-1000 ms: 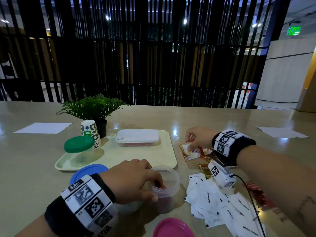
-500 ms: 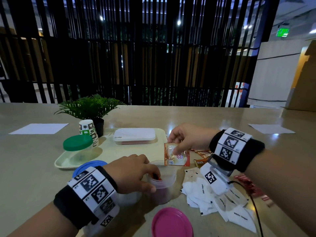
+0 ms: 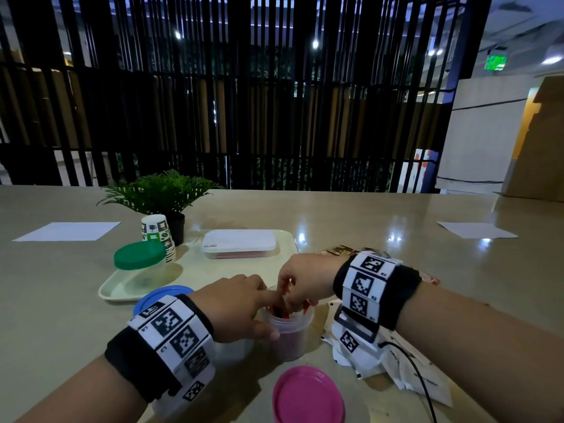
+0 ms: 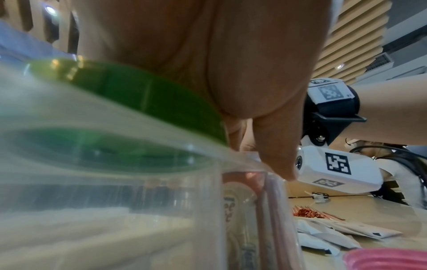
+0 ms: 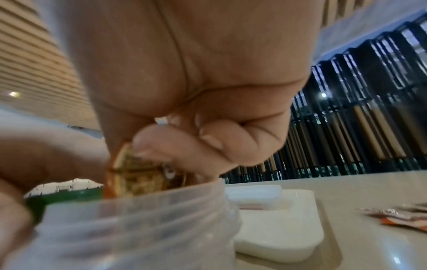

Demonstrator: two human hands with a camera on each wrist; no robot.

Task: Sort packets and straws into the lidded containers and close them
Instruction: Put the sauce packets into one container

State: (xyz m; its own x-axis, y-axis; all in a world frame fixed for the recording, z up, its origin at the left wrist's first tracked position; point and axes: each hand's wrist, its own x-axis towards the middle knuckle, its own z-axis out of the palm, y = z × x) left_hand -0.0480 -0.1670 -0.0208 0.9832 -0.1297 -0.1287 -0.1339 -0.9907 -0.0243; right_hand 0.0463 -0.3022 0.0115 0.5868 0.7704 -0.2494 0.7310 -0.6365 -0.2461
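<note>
Head view, nearest first: a pink lid (image 3: 308, 395) lies flat on the table (image 3: 381, 239). Just behind it stands an open clear jar (image 3: 288, 334) with red packets inside. The left hand (image 3: 235, 306) grips the jar, thumb against its near wall and index finger stretched over the rim. The right hand (image 3: 300, 280) reaches into the jar's mouth from above, thumb and fingers pinching an orange packet (image 5: 129, 175) that is partly below the rim. The two hands touch or nearly touch over the opening. White packets (image 3: 406, 370) lie heaped on the table under the right wrist. A blue lid (image 3: 161, 296) shows behind the left wrist. Farther back, a pale tray (image 3: 195, 270) carries a green-lidded jar (image 3: 139, 257) and a flat closed white box (image 3: 239, 244). More orange packets (image 5: 397, 216) lie right of the tray. A paper cup (image 3: 154, 228) and a potted plant (image 3: 161, 193) stand at the tray's far corner.
</note>
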